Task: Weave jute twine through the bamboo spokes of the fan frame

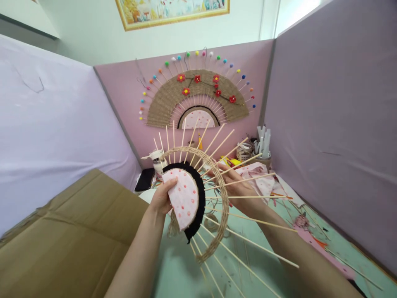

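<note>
Head view: we hold the fan frame in front of us above the green table (173, 273), tilted, with its dotted half-disc (182, 196) to the left and its thin sticks (291, 263) fanning up, right and down. Our left hand (160, 198) is closed on the straight edge of the half-disc, thumb flat on the dotted face, the other fingers mostly hidden behind. Black trim (201, 194) follows the curved edge. Our right hand (237, 189) is behind the sticks, fingers partly bent near the twine band (225, 207); we cannot tell whether they pinch anything or only rest there.

We judge the work to be at the weaving stage: the braided band crosses the sticks in a narrow arc, apart from the trim, with long bare lengths outside it. Working the band further would call for a firm left grip and a light right touch, so that the sticks neither bend nor bunch. A larger fan (158, 99) hangs on the pink panel (118, 95) beyond.
</note>
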Demonstrator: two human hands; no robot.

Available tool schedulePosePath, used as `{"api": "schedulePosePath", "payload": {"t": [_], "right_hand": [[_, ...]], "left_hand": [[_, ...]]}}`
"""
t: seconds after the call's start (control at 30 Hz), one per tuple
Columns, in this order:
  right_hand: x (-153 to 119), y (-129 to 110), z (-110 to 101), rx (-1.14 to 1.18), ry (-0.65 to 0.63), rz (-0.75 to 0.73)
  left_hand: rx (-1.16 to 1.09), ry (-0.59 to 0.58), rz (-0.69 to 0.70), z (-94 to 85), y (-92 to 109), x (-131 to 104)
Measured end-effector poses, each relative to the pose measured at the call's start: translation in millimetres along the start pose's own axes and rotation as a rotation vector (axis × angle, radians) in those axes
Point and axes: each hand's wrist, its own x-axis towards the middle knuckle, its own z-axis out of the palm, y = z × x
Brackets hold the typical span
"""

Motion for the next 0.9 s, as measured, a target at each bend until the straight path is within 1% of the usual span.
{"api": "schedulePosePath", "payload": {"t": [0.07,0.13,0.23,0.33,0.5,0.67,0.9], "right_hand": [[-2.5,-1.9,3.5,0.091,-0.044,0.121],[-2.9,-2.6,2.5,0.114,-0.001,0.174],[-0.2,-1.4,-4.5,0.065,0.12,0.086],[2.7,1.4,-11.4,-0.042,0.16,0.034],[3.4,3.1,-16.3,-0.127,0.143,0.025],[3.4,-2.6,-23.6,-0.137,0.119,0.077],[0.6,-15.4,-38.5,-0.184,0.067,0.126]], "left_hand": [[0.002,-0.041,0.035,0.1,0.3,-0.1],[-0.01,-0.045,0.063,-0.1,2.8,-0.1],[-0.048,0.027,0.088,-0.3,8.1,0.4],[-0.083,0.089,0.098,1.0,11.2,1.2],[-0.081,0.109,0.144,4.7,11.9,0.8],[-0.049,0.11,0.2,3.6,15.5,-0.3],[-0.008,0.141,0.178,-3.6,22.0,1.4]]}}
